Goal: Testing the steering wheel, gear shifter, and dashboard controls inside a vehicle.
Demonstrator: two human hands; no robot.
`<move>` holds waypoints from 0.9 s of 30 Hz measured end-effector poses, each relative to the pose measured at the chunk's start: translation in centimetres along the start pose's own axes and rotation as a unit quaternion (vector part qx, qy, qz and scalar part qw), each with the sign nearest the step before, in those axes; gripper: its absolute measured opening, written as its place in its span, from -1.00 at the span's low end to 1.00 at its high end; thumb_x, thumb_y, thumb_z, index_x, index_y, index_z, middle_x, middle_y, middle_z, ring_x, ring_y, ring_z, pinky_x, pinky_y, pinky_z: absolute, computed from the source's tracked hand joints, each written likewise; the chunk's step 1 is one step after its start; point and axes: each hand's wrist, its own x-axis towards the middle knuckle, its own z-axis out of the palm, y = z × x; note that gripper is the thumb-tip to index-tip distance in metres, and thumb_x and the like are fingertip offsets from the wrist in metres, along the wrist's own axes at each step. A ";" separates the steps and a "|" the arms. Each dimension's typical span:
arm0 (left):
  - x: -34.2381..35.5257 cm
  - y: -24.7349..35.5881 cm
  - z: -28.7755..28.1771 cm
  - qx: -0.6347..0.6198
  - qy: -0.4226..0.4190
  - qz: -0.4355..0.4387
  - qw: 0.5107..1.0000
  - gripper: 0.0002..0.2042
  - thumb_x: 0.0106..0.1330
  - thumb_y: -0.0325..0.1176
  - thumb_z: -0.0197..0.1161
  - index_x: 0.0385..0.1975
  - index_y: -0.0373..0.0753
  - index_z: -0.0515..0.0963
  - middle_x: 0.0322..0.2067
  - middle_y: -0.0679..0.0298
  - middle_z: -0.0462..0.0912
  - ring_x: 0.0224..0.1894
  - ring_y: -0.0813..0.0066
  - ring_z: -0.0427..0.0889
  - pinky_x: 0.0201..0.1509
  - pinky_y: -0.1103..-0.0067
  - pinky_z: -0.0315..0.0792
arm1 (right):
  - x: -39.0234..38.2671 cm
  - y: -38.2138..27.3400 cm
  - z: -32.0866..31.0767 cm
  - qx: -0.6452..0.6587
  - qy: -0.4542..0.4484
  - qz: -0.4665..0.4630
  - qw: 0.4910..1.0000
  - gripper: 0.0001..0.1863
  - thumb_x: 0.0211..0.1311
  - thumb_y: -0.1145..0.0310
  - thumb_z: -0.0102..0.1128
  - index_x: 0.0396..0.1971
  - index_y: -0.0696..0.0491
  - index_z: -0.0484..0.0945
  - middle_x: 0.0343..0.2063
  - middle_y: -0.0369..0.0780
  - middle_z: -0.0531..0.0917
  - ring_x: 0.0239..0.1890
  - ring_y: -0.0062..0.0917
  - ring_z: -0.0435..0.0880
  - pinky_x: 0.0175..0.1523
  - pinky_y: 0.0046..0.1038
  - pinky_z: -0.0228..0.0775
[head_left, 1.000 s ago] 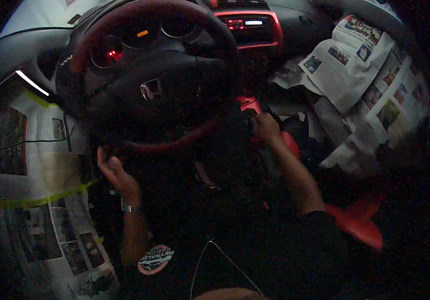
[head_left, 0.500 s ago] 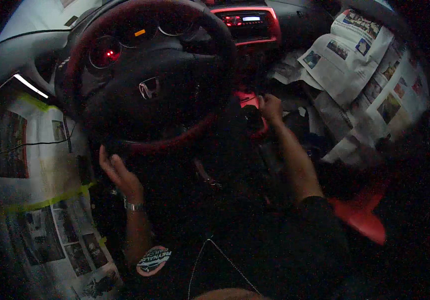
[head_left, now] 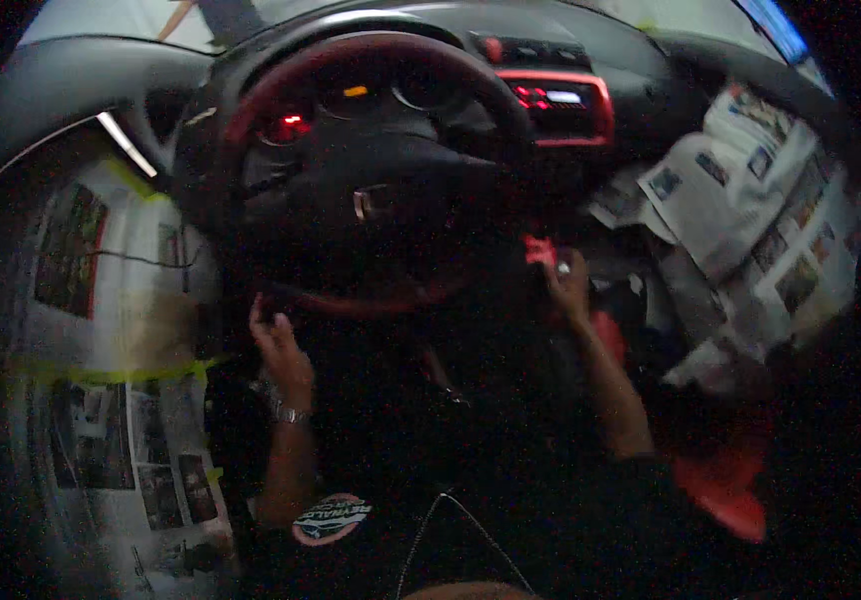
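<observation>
The steering wheel [head_left: 366, 303] of a dim car interior stands before me, its rim tinted red. My left hand [head_left: 288, 352], with a metal watch [head_left: 292, 414] on the wrist, is at the wheel's lower left with its fingers stretched upward; whether they touch the rim is too dark to tell. Over the red-trimmed centre console [head_left: 539, 249], my right hand [head_left: 569, 284] is closed. A small pale spot shows at its fingers, where a gear lever could be, but the thing inside the grip is hidden in shadow.
Newspaper [head_left: 741, 205] covers the passenger side. More newspaper [head_left: 111, 300], edged with yellow-green tape [head_left: 111, 374], covers the door on the left. A lit car stereo [head_left: 551, 98] is set in the dashboard. Red seat-side trim [head_left: 721, 490] lies right of my right arm.
The view has tilted up and left, so the dashboard sits lower and further right. Relative to the console, my right hand is slightly nearer and further left. My left hand stays by the wheel.
</observation>
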 end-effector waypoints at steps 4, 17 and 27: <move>0.6 1.2 -0.4 -0.048 0.017 0.015 0.999 -0.48 0.62 -0.22 0.01 0.47 -0.31 0.17 0.34 0.06 0.38 0.35 0.28 0.39 0.46 0.38 0.23 | -8.0 -0.6 -1.1 0.127 -0.015 0.070 0.989 -0.35 0.41 0.14 0.32 0.25 0.31 0.34 0.20 0.02 0.49 0.24 -0.22 0.49 0.38 -0.25 0.27; 10.0 14.2 2.8 0.028 -0.011 0.189 0.981 -0.57 0.56 -0.21 0.15 0.27 -0.34 0.42 0.05 0.16 0.63 0.09 0.39 0.58 0.24 0.45 0.41 | -0.6 2.0 -0.6 0.228 0.072 0.100 0.966 -0.58 0.50 0.16 0.15 0.13 0.17 0.47 -0.15 -0.12 0.64 -0.22 -0.38 0.63 -0.07 -0.32 0.51; 9.0 11.7 4.7 0.043 0.092 0.153 0.983 -0.49 0.52 -0.01 0.21 0.19 -0.37 0.49 -0.19 0.19 0.73 -0.14 0.42 0.68 0.02 0.46 0.51 | 1.7 -2.3 2.2 0.103 0.023 0.010 0.994 -0.45 0.53 -0.03 0.08 -0.42 0.17 0.70 -0.60 0.00 0.66 -0.52 -0.31 0.67 -0.35 -0.19 0.43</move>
